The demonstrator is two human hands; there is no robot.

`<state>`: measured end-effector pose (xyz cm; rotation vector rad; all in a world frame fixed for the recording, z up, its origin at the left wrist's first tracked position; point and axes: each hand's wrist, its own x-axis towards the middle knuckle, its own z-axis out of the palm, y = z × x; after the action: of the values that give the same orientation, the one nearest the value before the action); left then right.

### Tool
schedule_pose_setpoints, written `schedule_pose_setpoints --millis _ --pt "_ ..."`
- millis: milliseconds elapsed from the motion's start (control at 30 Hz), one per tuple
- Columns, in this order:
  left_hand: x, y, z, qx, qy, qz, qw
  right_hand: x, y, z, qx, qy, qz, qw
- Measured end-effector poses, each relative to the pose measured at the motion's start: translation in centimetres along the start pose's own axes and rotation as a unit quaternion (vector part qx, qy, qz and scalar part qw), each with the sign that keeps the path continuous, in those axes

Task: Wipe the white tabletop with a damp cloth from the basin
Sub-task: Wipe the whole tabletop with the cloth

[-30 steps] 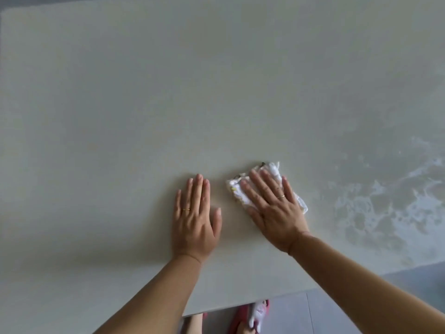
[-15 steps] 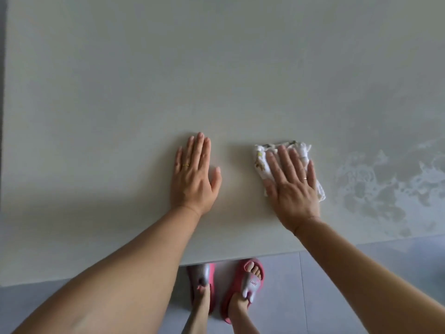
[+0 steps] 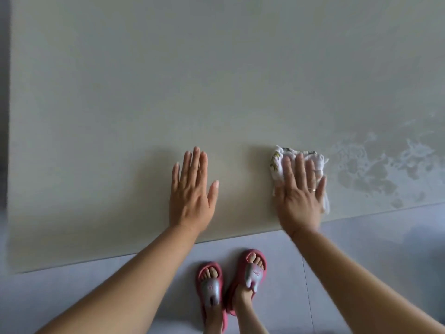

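Observation:
The white tabletop (image 3: 192, 80) fills most of the head view. A crumpled white patterned cloth (image 3: 279, 160) lies near the table's front edge at the right. My right hand (image 3: 299, 196) presses flat on the cloth, fingers spread over it. My left hand (image 3: 191, 194) rests flat on the bare tabletop to the left, fingers together, holding nothing. A wet patchy film (image 3: 380, 169) shines on the surface right of the cloth. No basin is in view.
The table's front edge (image 3: 144, 251) runs across below my hands and its left edge (image 3: 9, 141) is at the far left. Below it are grey floor tiles (image 3: 72, 297) and my feet in pink slippers (image 3: 231, 280).
My right hand has slid the cloth to the right and toward the front edge. The view has tilted down, showing more floor and the slippers. My left hand stays flat.

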<state>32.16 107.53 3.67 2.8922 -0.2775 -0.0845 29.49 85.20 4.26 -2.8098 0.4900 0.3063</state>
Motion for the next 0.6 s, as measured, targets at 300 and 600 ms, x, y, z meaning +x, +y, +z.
schedule_pose_setpoints --millis 300,600 --pt "-2.9 -0.2 1.4 0.017 -0.008 -0.004 1.0 -4.2 1.9 1.1 -0.091 -0.02 -0.274 0.957" --pt "-2.9 0.0 1.6 0.031 -0.007 -0.009 0.999 -8.5 -4.4 3.4 -0.03 -0.021 -0.143 0.989"
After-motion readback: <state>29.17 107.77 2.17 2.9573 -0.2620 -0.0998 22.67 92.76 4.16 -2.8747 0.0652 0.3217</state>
